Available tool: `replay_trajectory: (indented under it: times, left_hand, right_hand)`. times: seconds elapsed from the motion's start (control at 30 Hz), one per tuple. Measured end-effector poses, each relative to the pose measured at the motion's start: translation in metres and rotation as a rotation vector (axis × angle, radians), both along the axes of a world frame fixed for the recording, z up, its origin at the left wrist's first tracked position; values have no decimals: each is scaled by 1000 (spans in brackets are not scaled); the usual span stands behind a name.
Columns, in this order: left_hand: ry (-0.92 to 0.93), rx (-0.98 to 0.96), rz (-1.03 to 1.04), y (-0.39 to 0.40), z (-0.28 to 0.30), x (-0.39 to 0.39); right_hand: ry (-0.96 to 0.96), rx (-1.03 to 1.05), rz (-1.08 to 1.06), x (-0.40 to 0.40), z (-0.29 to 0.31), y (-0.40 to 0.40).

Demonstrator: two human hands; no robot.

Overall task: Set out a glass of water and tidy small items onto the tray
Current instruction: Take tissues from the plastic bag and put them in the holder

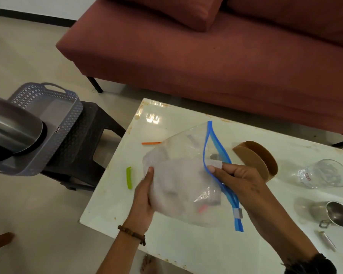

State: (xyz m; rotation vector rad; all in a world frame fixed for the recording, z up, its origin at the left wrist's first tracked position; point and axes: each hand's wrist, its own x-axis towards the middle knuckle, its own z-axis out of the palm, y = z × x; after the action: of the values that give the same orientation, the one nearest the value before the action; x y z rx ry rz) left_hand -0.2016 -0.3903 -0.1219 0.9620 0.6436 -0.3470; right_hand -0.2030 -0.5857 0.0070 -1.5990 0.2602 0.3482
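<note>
two bare hands are busy with one thing at the centre of the frame: a clear plastic zip bag with a blue zipper strip (183, 180), lifted over the glossy white low table (186, 244). the left hand (143, 196) grasps the bag's closed end at lower centre, thumb pressed on the film. the right hand (240, 178) pinches the blue strip at the bag's mouth, which gapes open. small items show through the plastic, among them something pinkish, too blurred to name.

little of the task looks done, as i judge it. the clear drinking glass (323, 174) at the right edge lies tipped on its side and looks empty, so the water is not yet set out. a small steel cup with a handle (333, 214) lies on its side just below it. loose pieces remain on the table: a green plastic clip (129, 177) to the left of the bag, a thin orange strip (151, 143) above it, and a brown round holder (259, 159) just behind the right hand.

the grey lattice plastic tray (65, 123), likely the one meant, sits on a dark stool (87, 143) at the left, well apart from the table, holding a steel vessel (12, 127). gathering the small items there is still ahead.
</note>
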Motion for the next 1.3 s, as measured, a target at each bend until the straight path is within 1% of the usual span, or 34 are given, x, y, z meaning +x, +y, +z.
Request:
replay_trajectory:
  times: [0.03,0.1,0.17,0.3,0.43,0.5,0.53,0.57,0.6,0.63,0.67,0.7,0.73,0.8,0.83,0.87,0.93,1.0,1.07,1.13,1.2,1.27,1.3]
  left_hand:
    - [19,110,31,7,-2,4]
    - [127,348,92,22,-5,11]
    - [160,475,108,37,-6,15]
    - [149,628,37,68,-16,18]
    - [207,760,-176,75,-26,15]
    - [213,951,-247,65,-25,14]
    - [162,1040,-232,56,-20,15]
    - [59,1077,-194,44,-13,16]
    - [-62,1048,-159,29,-5,17]
    - [-161,973,-137,14,6,19]
    - [-203,877,-125,-2,17,20]
    - [-174,757,-111,-17,29,21]
    - [-89,592,-84,-29,39,21]
    - [154,151,-39,-50,57,18]
    - [236,-47,-48,-58,63,13]
    - [263,-191,-65,-65,67,8]
    - [209,-379,-75,-79,71,-3]
    - [121,-507,-55,-86,73,-7]
    - [23,-571,-49,-88,77,-3]
    - [-36,-564,-40,-87,82,3]
    - [-48,-494,-9,-87,83,5]
    - [-77,-408,-21,-86,85,7]
    - [-97,-362,-42,-86,86,8]
  right_hand:
    - [-26,-70,-26,-1,-3,-4]
    - [-68,-201,-97,-4,-7,-11]
    - [-87,-251,-179,-6,-7,-15]
    - [-106,-172,-195,-11,-8,-23]
    - [-55,-130,-180,-13,-15,-25]
    - [-41,-106,-193,-13,-16,-24]
    - [-40,-91,-202,-13,-16,-23]
    - [-38,-72,-211,-14,-16,-22]
    - [-37,-52,-217,-14,-15,-21]
    - [-43,-38,-225,-15,-14,-20]
    - [-55,-29,-238,-15,-13,-18]
    - [-71,-16,-257,-15,-13,-17]
    - [-78,18,-283,-16,-13,-16]
    - [-59,165,-336,-16,-13,-13]
    - [-27,267,-363,-16,-13,-12]
    - [19,381,-395,-16,-14,-10]
    - [120,570,-465,-19,-18,-8]
    - [206,618,-506,-24,-23,-8]
    - [247,562,-501,-31,-29,-11]
    - [272,415,-469,-36,-33,-14]
    - [251,165,-413,-39,-32,-15]
    - [114,-191,-343,-42,-28,-13]
    - [25,-322,-311,-44,-24,-12]
